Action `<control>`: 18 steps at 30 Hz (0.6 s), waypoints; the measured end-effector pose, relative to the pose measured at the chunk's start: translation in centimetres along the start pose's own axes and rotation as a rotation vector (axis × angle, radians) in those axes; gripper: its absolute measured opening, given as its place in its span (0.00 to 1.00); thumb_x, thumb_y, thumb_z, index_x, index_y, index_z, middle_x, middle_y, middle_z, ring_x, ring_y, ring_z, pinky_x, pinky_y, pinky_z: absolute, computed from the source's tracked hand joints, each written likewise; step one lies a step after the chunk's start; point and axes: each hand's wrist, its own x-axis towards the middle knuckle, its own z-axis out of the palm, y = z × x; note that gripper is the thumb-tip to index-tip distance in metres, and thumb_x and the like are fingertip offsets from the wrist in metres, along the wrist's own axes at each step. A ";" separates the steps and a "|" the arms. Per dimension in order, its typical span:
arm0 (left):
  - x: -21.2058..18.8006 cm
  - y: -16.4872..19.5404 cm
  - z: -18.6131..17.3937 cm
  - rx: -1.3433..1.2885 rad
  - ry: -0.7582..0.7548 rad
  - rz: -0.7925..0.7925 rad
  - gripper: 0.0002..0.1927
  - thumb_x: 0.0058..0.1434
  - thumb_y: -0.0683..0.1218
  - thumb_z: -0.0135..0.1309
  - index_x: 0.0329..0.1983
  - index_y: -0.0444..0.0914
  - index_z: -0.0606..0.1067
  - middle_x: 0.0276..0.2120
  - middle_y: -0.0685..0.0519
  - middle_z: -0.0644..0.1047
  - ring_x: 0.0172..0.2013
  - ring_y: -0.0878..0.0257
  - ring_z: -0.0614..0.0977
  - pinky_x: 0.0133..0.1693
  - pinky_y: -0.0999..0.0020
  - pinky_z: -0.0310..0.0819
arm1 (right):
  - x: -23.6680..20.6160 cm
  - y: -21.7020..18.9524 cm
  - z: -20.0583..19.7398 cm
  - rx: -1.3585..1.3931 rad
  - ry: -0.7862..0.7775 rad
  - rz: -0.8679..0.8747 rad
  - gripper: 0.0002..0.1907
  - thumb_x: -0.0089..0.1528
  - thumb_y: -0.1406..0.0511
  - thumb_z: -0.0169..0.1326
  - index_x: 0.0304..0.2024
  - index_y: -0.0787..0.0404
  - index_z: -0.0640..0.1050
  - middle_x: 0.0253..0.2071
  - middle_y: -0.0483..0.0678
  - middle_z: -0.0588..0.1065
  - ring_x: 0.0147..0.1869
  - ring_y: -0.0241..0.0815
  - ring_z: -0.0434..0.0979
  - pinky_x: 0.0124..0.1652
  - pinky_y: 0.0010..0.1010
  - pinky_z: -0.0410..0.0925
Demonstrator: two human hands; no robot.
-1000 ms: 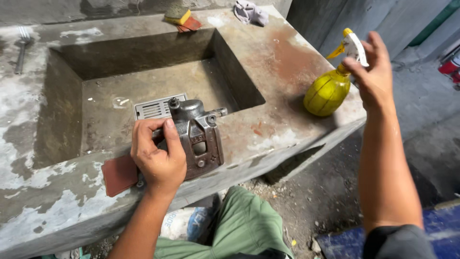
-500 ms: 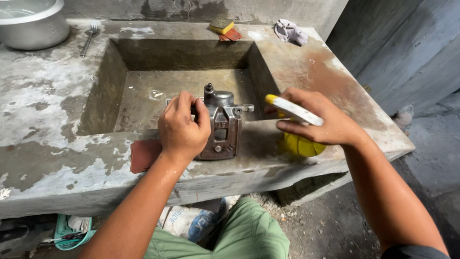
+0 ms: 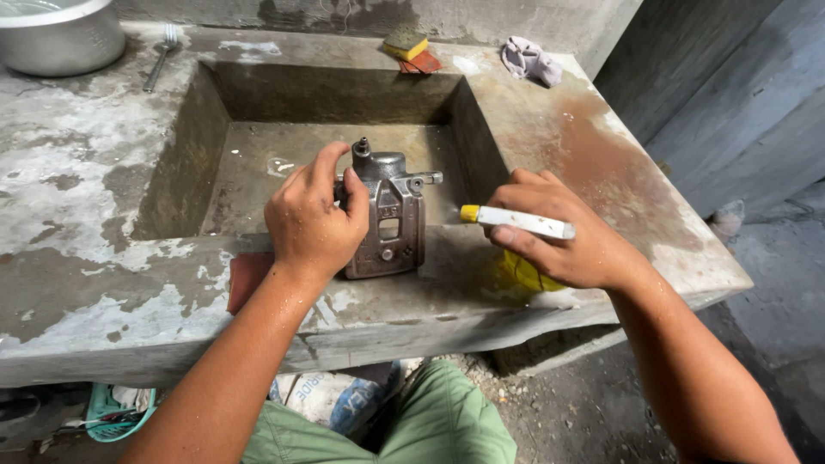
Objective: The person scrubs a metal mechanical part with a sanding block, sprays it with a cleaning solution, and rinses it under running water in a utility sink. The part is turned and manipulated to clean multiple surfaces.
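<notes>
On the front rim of the concrete sink (image 3: 172,283), the left hand (image 3: 314,225) is clamped on a grey metal part (image 3: 391,215), standing it upright. The right hand (image 3: 563,241) grips a yellow spray bottle (image 3: 524,273), nozzle aimed at the part. This looks like the wetting step; a trigger squeeze seems due.

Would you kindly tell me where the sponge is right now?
In the head view, the sponge lies on the sink's back ledge, upper centre, left of the crumpled cloth.
</notes>
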 end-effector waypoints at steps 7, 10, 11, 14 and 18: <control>-0.3 -0.3 -0.3 0.017 -0.056 0.038 0.12 0.66 0.44 0.57 0.50 0.35 0.80 0.30 0.49 0.77 0.33 0.50 0.81 0.34 0.55 0.73 | 1.2 -1.1 1.6 -0.071 0.068 -0.002 0.17 0.67 0.55 0.54 0.50 0.59 0.79 0.41 0.48 0.76 0.48 0.48 0.71 0.50 0.38 0.62; -0.2 -0.3 -0.5 0.000 -0.085 0.037 0.12 0.67 0.48 0.59 0.48 0.35 0.81 0.29 0.50 0.76 0.32 0.52 0.80 0.33 0.57 0.72 | 1.3 -1.4 1.4 -0.135 -0.006 0.101 0.17 0.63 0.54 0.56 0.48 0.57 0.80 0.38 0.47 0.77 0.46 0.49 0.70 0.49 0.38 0.63; -0.1 -0.3 -0.5 -0.008 -0.081 0.042 0.13 0.68 0.50 0.60 0.47 0.35 0.80 0.29 0.51 0.76 0.32 0.52 0.80 0.33 0.57 0.72 | 1.2 -1.4 1.3 -0.160 -0.018 0.108 0.18 0.62 0.53 0.57 0.49 0.56 0.80 0.38 0.48 0.77 0.45 0.49 0.70 0.48 0.38 0.62; 0.0 -0.2 -0.6 -0.046 -0.088 0.032 0.20 0.66 0.53 0.63 0.53 0.35 0.82 0.26 0.52 0.73 0.30 0.55 0.77 0.32 0.59 0.71 | 0.6 -1.2 0.5 -0.113 0.016 0.059 0.25 0.63 0.54 0.55 0.59 0.56 0.76 0.40 0.47 0.78 0.46 0.47 0.70 0.51 0.39 0.61; 0.1 0.0 -0.6 -0.069 -0.072 0.056 0.28 0.56 0.59 0.69 0.50 0.35 0.82 0.26 0.52 0.73 0.30 0.57 0.76 0.31 0.61 0.70 | -0.4 -0.8 0.0 -0.066 0.028 0.150 0.26 0.64 0.53 0.54 0.63 0.52 0.74 0.43 0.47 0.77 0.47 0.46 0.68 0.49 0.37 0.62</control>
